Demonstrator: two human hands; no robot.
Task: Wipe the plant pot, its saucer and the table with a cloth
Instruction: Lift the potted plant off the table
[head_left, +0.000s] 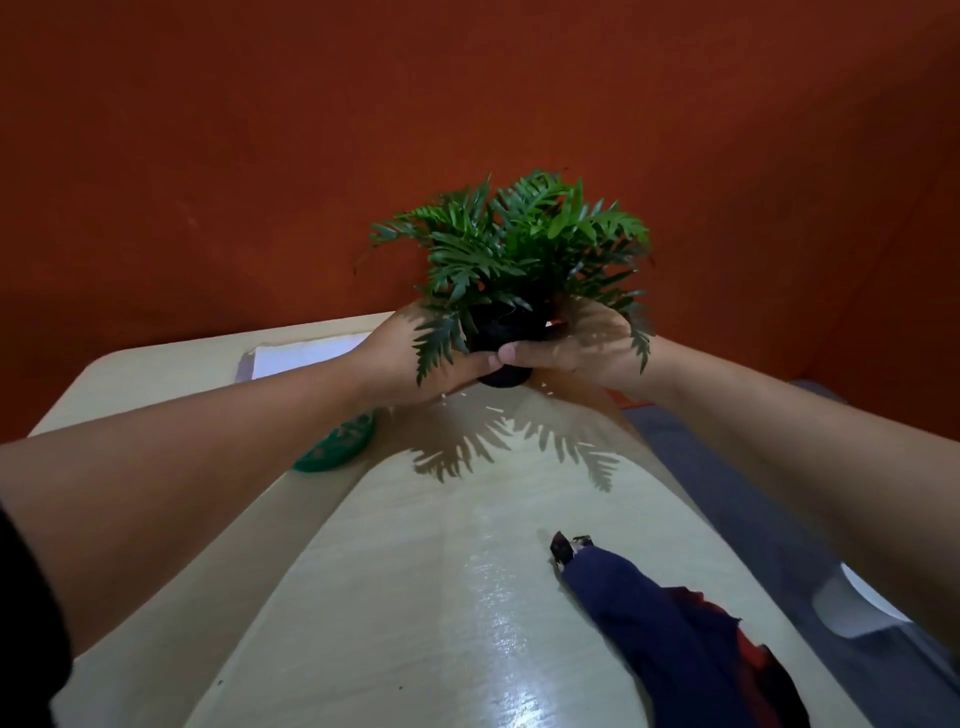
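A small black plant pot (501, 340) with a green fern (524, 239) is held in the air above the pale wooden table (415, 571). My left hand (415, 358) grips the pot from the left and my right hand (576, 345) grips it from the right, thumb across the front. A green saucer (337, 441) lies on the table at the left, partly hidden under my left forearm. A dark blue and red cloth (675, 639) lies crumpled on the table at the near right, untouched.
A white sheet (301, 356) lies at the table's far left. An orange-red wall (467, 104) stands close behind the table. To the right of the table are a grey surface and a white object (857, 608) below my right forearm.
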